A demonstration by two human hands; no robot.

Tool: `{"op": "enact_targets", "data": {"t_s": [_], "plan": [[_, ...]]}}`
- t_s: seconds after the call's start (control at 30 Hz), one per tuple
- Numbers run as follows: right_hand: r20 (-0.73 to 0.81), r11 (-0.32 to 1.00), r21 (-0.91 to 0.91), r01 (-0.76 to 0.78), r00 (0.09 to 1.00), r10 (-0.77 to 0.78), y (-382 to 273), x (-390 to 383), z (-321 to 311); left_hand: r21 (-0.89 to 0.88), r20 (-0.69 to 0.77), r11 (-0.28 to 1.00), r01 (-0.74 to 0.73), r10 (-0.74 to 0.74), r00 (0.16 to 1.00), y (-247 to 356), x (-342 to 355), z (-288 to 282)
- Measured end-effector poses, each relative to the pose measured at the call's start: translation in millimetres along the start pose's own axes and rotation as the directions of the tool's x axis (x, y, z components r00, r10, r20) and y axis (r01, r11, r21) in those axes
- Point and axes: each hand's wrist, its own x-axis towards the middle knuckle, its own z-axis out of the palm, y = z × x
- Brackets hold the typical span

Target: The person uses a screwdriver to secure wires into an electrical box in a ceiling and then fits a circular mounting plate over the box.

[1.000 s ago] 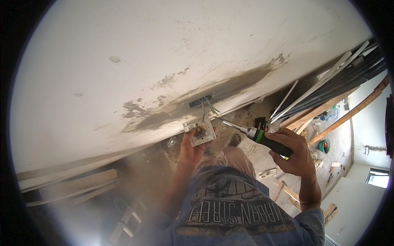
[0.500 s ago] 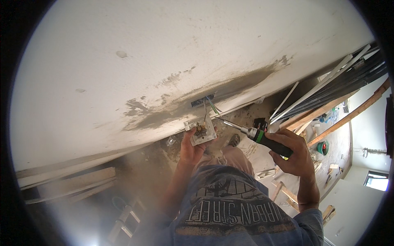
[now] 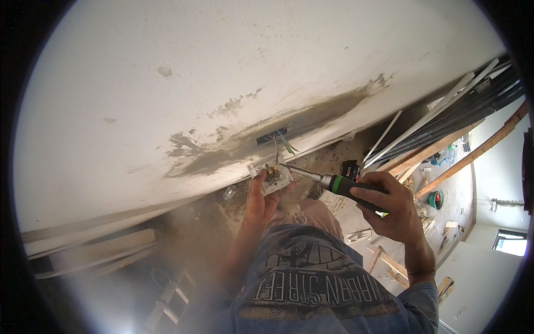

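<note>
One screwdriver (image 3: 329, 181) now nearer the white faceplate (image 3: 273, 181)

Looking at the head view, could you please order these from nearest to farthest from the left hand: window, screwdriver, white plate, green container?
From the left hand:
1. White plate: held in it.
2. Screwdriver: to its right, in the right hand.
3. Green container: past the right hand.
4. Window: far right.

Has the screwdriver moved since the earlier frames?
Yes: leftward, judged against the wall box; the screwdriver now has its tip by the white fitting.
</note>
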Motion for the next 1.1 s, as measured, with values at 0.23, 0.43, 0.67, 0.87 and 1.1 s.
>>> {"op": "enact_targets", "data": {"t_s": [0.23, 0.43, 0.67, 0.87, 1.1], "plan": [[0.116, 0.950, -0.255, 0.181, 0.981, -0.156, -15.6, 17.5, -9.4, 0.101, 0.054, 0.995, -0.020, 0.015, 0.998, 1.3, 2.4, -8.2], [0.225, 0.913, -0.308, 0.269, 0.952, -0.205, -26.9, 30.4, -18.5, 0.087, 0.038, 0.996, -0.029, 0.026, 0.999, 1.0, 1.5, 1.1], [0.304, 0.896, -0.308, 0.320, 0.926, -0.226, -34.5, 37.6, -23.5, -0.054, 0.076, 0.999, -0.007, 0.011, 0.997, -6.0, 4.5, -7.2], [0.319, 0.870, -0.346, 0.350, 0.916, -0.242, -42.0, 45.0, -24.8, -0.026, 0.050, 1.000, -0.005, 0.006, 0.999, -6.6, 5.0, -4.5], [0.349, 0.944, -0.193, 0.268, 0.918, -0.189, -51.1, 71.5, -35.1, 0.012, 0.057, 0.998, -0.055, 0.054, 0.997, -7.8, 2.1, 6.7]]}}
